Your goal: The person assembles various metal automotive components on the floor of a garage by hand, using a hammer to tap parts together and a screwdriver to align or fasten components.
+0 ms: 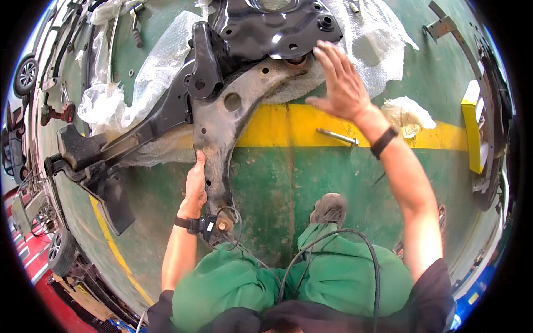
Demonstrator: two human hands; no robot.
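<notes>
A worn, rusty-brown control arm (219, 122) reaches from beneath a black subframe (252, 30) toward my knees, its ball-joint end near my left wrist. My left hand (195, 180) grips its left edge, thumb lying along the metal and the other fingers hidden. Fingers stretched and apart, my right hand (341, 83) hovers by the subframe's right corner, close to the control arm's bushing (295, 61). Whether its fingertips touch the black metal I cannot tell. A long bolt (337, 136) lies on the floor below my right hand.
Bubble wrap (383, 33) spreads under and around the subframe. A crumpled white bag (408, 115) lies right of my right wrist. On the left are a red-and-black power tool (58, 111) and a ratchet (136, 28). A black cable (366, 244) loops over my lap.
</notes>
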